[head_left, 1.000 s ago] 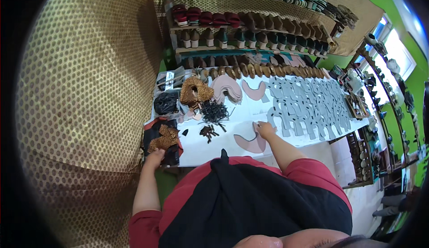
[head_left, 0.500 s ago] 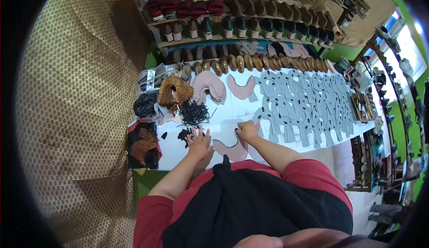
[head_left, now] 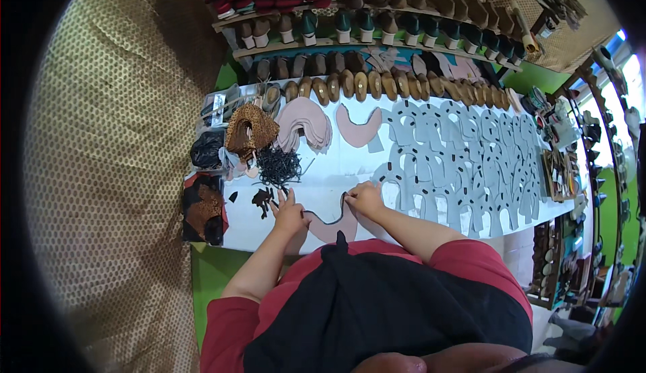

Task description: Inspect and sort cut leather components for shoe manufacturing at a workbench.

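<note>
A pink, U-shaped shoe-upper piece (head_left: 334, 230) lies at the table's near edge, with a thin black strip along its inner curve. My right hand (head_left: 365, 199) pinches the tip of its right arm, where the black edging ends. At the tip of the other arm rests my left hand (head_left: 289, 215), its fingers spread and nothing visibly held. Small black scraps (head_left: 262, 201) lie just left of those fingers. Beyond them sits a tangled heap of thin black strips (head_left: 279, 164). The lower part of the pink piece is partly hidden by my black apron knot.
Many grey cut pieces with black patches (head_left: 464, 164) cover the table's right side. Stacked pink pieces (head_left: 303, 121), a single pink piece (head_left: 360, 131) and leopard-print material (head_left: 250, 134) lie farther back. Wooden shoe forms (head_left: 361, 86) line the back edge, below shelves of shoes (head_left: 343, 26).
The view has shifted slightly. My left hand has come to the pink piece's left tip, and the piece looks a little turned. My right hand stays pinched at its other tip.
</note>
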The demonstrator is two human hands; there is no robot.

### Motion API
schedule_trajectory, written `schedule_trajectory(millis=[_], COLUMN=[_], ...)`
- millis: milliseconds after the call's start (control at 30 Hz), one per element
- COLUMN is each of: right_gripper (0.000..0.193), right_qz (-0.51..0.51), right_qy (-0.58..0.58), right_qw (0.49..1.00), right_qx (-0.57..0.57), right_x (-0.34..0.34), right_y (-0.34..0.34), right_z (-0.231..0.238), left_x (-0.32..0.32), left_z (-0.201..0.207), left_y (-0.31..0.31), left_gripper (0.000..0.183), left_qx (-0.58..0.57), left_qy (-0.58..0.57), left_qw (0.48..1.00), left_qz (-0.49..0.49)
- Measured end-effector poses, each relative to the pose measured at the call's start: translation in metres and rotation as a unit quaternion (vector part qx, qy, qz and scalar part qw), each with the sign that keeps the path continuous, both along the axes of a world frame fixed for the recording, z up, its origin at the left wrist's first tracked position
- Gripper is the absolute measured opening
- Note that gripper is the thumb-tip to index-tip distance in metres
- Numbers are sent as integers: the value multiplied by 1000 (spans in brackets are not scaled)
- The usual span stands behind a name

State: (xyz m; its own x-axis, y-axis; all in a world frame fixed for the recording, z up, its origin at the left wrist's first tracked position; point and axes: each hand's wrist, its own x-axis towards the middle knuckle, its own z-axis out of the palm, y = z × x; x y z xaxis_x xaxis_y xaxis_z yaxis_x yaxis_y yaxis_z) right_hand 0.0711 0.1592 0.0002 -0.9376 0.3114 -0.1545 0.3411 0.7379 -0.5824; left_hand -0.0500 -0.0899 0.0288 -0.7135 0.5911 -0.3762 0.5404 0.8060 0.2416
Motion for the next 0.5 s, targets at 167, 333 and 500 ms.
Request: schedule_trajectory(millis=[167, 333, 500], right_gripper=[24, 26, 23], right_qz=[-22, -77, -105], right_qy=[28, 21, 71], right_qw=[998, 991, 986], right_qx=[-42, -103, -104], right_x=[-2, -13, -28], right_y=[15, 43, 89], right_z=[9, 16, 19], left_x=[-20, -54, -81], left_z=[5, 15, 34], left_y=[10, 39, 92], left_gripper=[30, 28, 28], left_qx=[57, 113, 138], left_qy=[-34, -29, -14], left_qw=[997, 991, 989], left_qz=[50, 67, 56])
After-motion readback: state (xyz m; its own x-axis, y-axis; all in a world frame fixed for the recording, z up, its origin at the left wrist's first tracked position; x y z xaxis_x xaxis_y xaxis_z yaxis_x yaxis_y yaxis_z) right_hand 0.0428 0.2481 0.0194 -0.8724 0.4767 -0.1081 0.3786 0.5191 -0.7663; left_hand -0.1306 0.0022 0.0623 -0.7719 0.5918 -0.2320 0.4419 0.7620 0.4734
